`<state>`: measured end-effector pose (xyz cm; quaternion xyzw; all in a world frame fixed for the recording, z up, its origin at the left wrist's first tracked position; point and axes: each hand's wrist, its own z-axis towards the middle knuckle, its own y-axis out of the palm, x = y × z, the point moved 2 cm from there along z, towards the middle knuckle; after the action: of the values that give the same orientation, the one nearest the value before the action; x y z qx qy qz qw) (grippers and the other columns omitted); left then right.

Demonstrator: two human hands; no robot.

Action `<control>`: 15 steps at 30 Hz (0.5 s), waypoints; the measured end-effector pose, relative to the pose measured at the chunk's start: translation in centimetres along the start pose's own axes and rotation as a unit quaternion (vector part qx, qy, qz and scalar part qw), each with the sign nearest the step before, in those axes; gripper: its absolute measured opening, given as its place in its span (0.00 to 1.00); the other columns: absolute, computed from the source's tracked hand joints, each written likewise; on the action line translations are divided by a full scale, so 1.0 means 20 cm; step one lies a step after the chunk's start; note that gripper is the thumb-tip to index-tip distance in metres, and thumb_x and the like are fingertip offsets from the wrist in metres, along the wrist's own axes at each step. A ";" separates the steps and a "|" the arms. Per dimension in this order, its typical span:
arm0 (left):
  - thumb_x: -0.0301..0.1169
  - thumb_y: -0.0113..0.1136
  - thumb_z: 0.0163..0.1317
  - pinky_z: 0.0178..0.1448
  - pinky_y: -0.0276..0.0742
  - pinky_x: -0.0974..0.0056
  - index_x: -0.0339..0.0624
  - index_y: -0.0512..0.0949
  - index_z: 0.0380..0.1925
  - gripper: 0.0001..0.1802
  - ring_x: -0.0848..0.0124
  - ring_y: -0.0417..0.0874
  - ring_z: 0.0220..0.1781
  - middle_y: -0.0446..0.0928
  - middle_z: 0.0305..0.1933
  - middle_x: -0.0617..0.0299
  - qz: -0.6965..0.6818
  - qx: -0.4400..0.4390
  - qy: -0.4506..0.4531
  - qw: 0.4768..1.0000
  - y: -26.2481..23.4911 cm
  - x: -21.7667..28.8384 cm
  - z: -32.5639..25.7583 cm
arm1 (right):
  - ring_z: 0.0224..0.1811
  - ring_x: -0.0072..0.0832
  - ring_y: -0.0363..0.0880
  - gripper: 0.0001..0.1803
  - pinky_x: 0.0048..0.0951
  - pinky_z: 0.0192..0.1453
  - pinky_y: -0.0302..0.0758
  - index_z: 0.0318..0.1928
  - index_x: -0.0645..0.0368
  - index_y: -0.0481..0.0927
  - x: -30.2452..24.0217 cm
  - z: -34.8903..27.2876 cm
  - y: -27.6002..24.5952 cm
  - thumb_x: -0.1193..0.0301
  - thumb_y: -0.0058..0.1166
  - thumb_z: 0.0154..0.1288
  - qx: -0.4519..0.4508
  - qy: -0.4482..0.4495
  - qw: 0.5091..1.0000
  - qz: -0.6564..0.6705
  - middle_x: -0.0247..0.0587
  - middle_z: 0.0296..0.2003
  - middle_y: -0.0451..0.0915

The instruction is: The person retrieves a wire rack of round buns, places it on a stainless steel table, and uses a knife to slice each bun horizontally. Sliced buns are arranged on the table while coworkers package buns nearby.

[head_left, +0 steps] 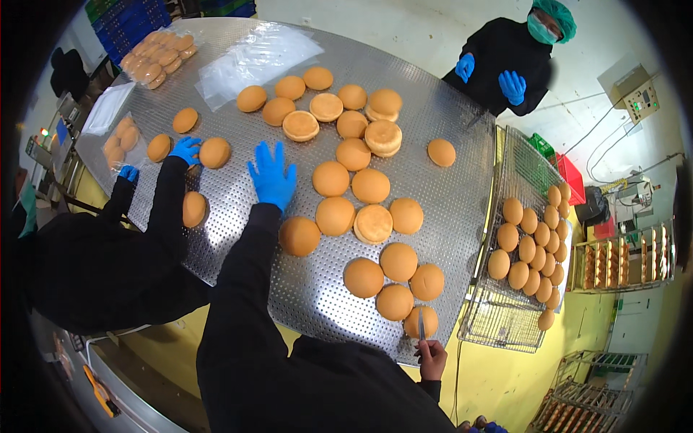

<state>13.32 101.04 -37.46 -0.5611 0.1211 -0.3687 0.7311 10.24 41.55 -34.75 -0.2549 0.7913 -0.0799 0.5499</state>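
My left hand, in a blue glove, is over the perforated metal table with its fingers spread and nothing in it. Nearest to it are round golden-brown buns, among them a darker one by my wrist. At the table's near edge my bare right hand is closed around a slim metal knife. Its blade lies across a bun; whether it cuts in cannot be seen. Several more buns spread over the middle, some pale side up, and a few are stacked, such as the pair farther back.
To my left a co-worker's gloved hand touches a bun, beside a bagged pack. Clear plastic bags and a larger bun pack lie farther back. Wire racks with buns adjoin the right edge. Another person stands beyond.
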 end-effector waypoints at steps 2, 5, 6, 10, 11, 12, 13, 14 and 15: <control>0.49 0.51 0.66 0.75 0.42 0.34 0.54 0.54 0.75 0.39 0.46 0.47 0.79 0.47 0.78 0.42 -0.038 -0.049 0.060 0.996 -0.12 0.18 -0.16 | 0.24 0.20 0.78 0.11 0.21 0.26 0.69 0.33 0.62 0.78 0.00 -0.03 0.00 0.66 0.58 0.68 0.009 0.011 1.000 0.007 0.36 0.27 0.83; 0.50 0.53 0.65 0.73 0.51 0.35 0.52 0.56 0.74 0.39 0.50 0.53 0.78 0.52 0.76 0.44 0.006 -0.078 0.111 0.991 -0.27 0.33 -0.47 | 0.27 0.24 0.79 0.13 0.25 0.33 0.72 0.34 0.65 0.79 -0.03 -0.05 -0.01 0.65 0.58 0.67 0.019 0.034 0.999 0.014 0.39 0.27 0.83; 0.49 0.54 0.64 0.72 0.53 0.36 0.50 0.57 0.73 0.39 0.50 0.56 0.76 0.55 0.75 0.44 0.006 -0.110 0.114 0.987 -0.27 0.35 -0.56 | 0.28 0.24 0.79 0.13 0.25 0.33 0.72 0.34 0.65 0.79 -0.03 -0.05 -0.01 0.66 0.58 0.67 0.018 0.036 0.999 0.019 0.39 0.27 0.83; 0.46 0.57 0.62 0.67 0.62 0.40 0.42 0.60 0.70 0.39 0.53 0.66 0.69 0.63 0.69 0.45 0.000 -0.180 0.112 0.977 -0.23 0.38 -0.68 | 0.25 0.21 0.78 0.12 0.22 0.28 0.69 0.33 0.63 0.78 0.00 -0.04 0.02 0.66 0.58 0.68 0.012 0.018 1.000 0.013 0.37 0.27 0.83; 0.46 0.57 0.62 0.66 0.64 0.41 0.41 0.60 0.70 0.39 0.54 0.67 0.68 0.64 0.68 0.46 -0.005 -0.183 0.106 0.977 -0.24 0.39 -0.68 | 0.23 0.19 0.78 0.12 0.20 0.25 0.68 0.32 0.61 0.78 0.00 -0.03 0.03 0.66 0.58 0.68 0.010 0.005 1.000 0.004 0.35 0.26 0.83; 0.46 0.57 0.62 0.66 0.64 0.41 0.41 0.60 0.70 0.39 0.53 0.67 0.67 0.64 0.68 0.45 -0.019 -0.174 0.110 0.978 -0.23 0.40 -0.69 | 0.23 0.19 0.78 0.11 0.20 0.25 0.68 0.32 0.61 0.78 0.00 -0.02 0.03 0.66 0.58 0.68 0.005 0.002 1.000 0.006 0.35 0.26 0.83; 0.46 0.57 0.62 0.65 0.64 0.40 0.40 0.60 0.69 0.39 0.52 0.67 0.67 0.65 0.67 0.45 -0.033 -0.165 0.114 0.979 -0.21 0.41 -0.70 | 0.23 0.18 0.78 0.11 0.20 0.25 0.68 0.32 0.61 0.78 0.00 -0.02 0.04 0.66 0.58 0.68 0.000 -0.002 1.000 0.009 0.35 0.26 0.83; 0.45 0.57 0.62 0.65 0.64 0.40 0.40 0.60 0.69 0.38 0.51 0.68 0.67 0.65 0.67 0.44 -0.047 -0.153 0.119 0.980 -0.20 0.42 -0.69 | 0.23 0.18 0.78 0.11 0.20 0.25 0.68 0.32 0.61 0.78 -0.02 0.00 0.05 0.66 0.58 0.69 -0.005 -0.008 1.000 0.012 0.35 0.26 0.83; 0.45 0.57 0.63 0.66 0.63 0.40 0.40 0.60 0.70 0.38 0.49 0.67 0.67 0.64 0.68 0.43 -0.085 -0.152 0.117 0.978 -0.20 0.43 -0.68 | 0.24 0.18 0.78 0.11 0.20 0.25 0.68 0.32 0.61 0.78 -0.03 0.01 0.05 0.66 0.58 0.69 -0.009 0.000 1.000 0.008 0.35 0.26 0.83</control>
<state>9.74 84.84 -36.46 -0.6271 0.2125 -0.4701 0.5835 10.22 42.80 -34.72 -0.2533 0.7940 -0.0682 0.5483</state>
